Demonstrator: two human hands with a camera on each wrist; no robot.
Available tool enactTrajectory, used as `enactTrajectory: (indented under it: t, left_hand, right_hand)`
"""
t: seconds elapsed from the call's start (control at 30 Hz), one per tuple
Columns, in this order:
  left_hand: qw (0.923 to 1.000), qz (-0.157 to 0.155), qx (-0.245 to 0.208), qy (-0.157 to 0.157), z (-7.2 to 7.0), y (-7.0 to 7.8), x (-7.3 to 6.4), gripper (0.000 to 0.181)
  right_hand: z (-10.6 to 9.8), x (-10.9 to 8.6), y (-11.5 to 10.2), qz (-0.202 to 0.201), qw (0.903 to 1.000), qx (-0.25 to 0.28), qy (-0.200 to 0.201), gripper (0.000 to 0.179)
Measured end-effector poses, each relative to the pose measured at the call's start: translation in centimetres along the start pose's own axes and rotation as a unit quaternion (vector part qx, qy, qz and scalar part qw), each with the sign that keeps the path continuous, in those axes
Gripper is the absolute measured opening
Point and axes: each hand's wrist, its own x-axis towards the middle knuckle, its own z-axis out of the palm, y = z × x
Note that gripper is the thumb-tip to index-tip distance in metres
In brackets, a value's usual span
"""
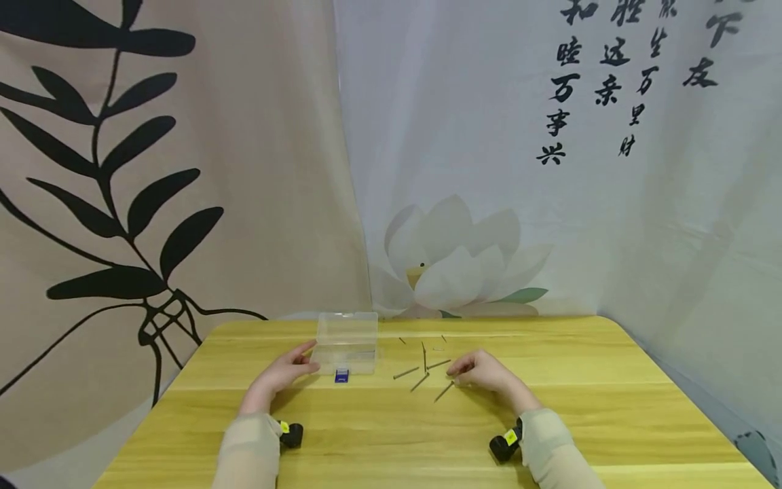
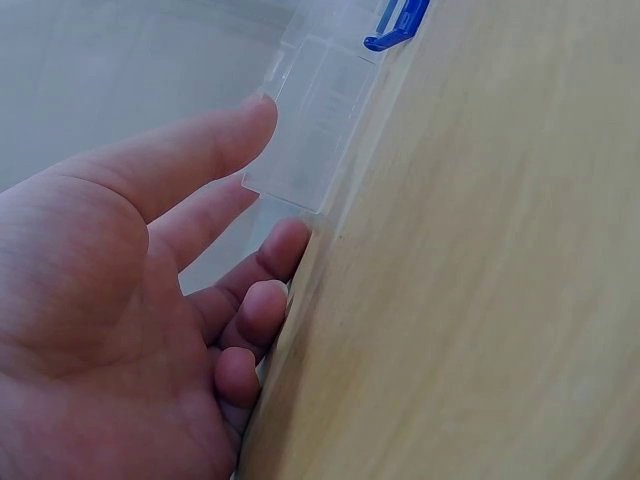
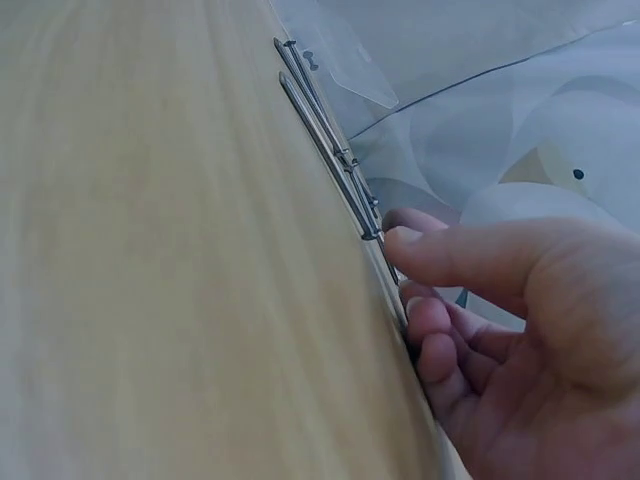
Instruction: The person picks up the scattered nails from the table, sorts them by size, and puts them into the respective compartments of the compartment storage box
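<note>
A clear plastic box [image 1: 345, 358] stands on the table with its lid raised and a blue latch [image 1: 341, 375] on its front. My left hand [image 1: 286, 370] holds the box at its left end, thumb at the front corner and index finger behind it in the left wrist view. My right hand [image 1: 482, 373] pinches at the head end of a metal nail [image 1: 444, 392], its thumb and index fingertips right at the nail's head in the right wrist view. Several more long nails [image 1: 419, 382] lie loosely to the left of that hand.
Beyond the long nails lie a few small nails [image 1: 402, 341] and a tiny pale piece [image 1: 438, 350]. A printed curtain [image 1: 275, 170] hangs behind the wood-grain table [image 1: 379, 441]. Both wrists wear black cameras [image 1: 504, 447].
</note>
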Motion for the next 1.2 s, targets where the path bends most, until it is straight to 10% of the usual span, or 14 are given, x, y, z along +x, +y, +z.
enactTrajectory:
  t: [1.2]
  left_hand:
    - [1.0000, -0.007, -0.003, -0.002, 0.07, 0.12, -0.08, 0.068]
  right_hand:
    - [0.38, -0.26, -0.58, -0.023, 0.9985, -0.050, 0.010, 0.008]
